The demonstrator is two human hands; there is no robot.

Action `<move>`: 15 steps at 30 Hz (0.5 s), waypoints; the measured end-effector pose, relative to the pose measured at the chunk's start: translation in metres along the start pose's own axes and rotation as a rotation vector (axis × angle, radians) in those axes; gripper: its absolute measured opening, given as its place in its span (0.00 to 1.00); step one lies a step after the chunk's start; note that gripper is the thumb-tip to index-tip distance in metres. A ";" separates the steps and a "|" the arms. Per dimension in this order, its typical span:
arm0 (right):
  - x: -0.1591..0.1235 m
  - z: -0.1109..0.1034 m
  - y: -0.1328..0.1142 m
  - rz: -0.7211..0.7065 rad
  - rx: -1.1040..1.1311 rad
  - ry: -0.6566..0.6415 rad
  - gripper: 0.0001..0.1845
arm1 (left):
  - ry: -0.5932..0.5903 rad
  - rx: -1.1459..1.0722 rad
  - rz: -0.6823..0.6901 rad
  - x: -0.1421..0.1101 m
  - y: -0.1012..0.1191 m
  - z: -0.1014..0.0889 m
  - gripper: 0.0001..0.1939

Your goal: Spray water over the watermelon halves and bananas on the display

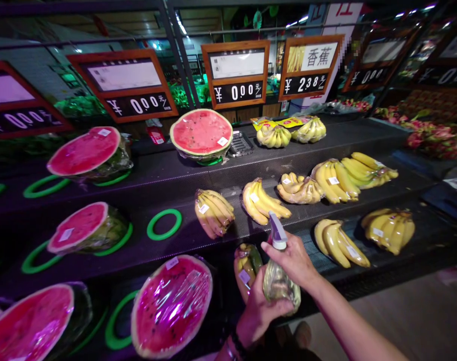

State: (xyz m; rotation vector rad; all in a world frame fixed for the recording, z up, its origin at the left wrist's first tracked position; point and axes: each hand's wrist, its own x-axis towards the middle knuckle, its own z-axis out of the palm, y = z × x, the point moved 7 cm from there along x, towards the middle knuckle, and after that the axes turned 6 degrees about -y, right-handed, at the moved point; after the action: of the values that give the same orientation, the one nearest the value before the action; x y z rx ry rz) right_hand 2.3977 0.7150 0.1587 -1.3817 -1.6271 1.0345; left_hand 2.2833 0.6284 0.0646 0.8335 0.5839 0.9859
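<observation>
A clear spray bottle [279,283] with a white nozzle sits between both my hands, low and just right of centre. My left hand [258,313] is wrapped round the bottle's body from below. My right hand [294,258] is closed over the neck and trigger, nozzle pointing up and left. Just behind the bottle lies a greenish banana bunch [246,265] on the lowest shelf. More yellow banana bunches [268,200] lie on the black shelves beyond.
Cling-wrapped watermelon halves [172,306] fill the left of the tiered black shelves [198,173], among empty green rings [164,224]. Price boards [236,75] hang at the back. Dragon fruit [435,138] is piled far right. Bare floor [420,311] lies at lower right.
</observation>
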 end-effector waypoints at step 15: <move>-0.030 -0.041 0.043 0.076 -0.028 0.188 0.11 | -0.086 0.024 -0.247 0.006 -0.036 0.030 0.42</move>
State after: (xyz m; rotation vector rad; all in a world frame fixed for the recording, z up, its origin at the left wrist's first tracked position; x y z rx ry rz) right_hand 2.4555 0.6939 0.1336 -1.5217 -1.4661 0.8986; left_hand 2.3261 0.6127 0.0520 0.7997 0.6096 0.7157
